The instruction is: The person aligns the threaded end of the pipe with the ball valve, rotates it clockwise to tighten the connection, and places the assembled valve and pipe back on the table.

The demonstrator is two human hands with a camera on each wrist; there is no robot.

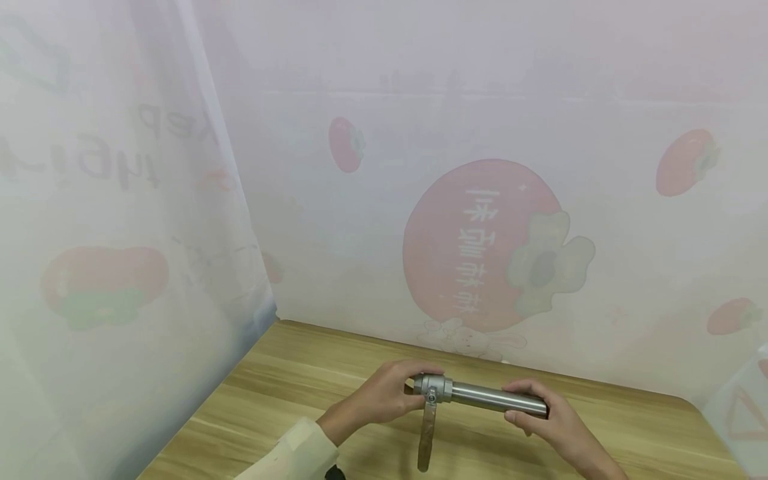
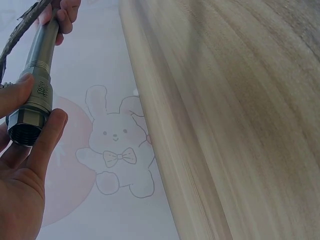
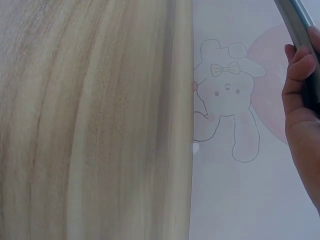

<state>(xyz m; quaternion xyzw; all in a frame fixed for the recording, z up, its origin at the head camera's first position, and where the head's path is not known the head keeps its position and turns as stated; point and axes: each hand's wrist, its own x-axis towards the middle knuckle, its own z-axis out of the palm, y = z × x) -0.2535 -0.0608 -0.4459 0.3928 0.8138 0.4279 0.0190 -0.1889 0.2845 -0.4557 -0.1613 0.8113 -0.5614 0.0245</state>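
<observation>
A metal ball valve point(image 1: 437, 387) is joined to a shiny steel pipe point(image 1: 489, 397), and both hands hold the assembly above the wooden table. My left hand point(image 1: 390, 393) grips the valve body, thumb on one side and fingers on the other. The valve's threaded open end point(image 2: 27, 131) faces the camera in the left wrist view. From the valve a long lever handle point(image 1: 427, 437) hangs toward the near side. My right hand point(image 1: 549, 413) grips the pipe's far right end; in the right wrist view its fingers point(image 3: 301, 67) curl round the pipe.
The wood-grain table point(image 1: 288, 373) has its back edge against a pale curtain point(image 1: 336, 220) printed with red fruits and a rabbit. Another curtain point(image 1: 120, 220) stands along the left side. A small dark object point(image 1: 335, 473) shows by the left sleeve.
</observation>
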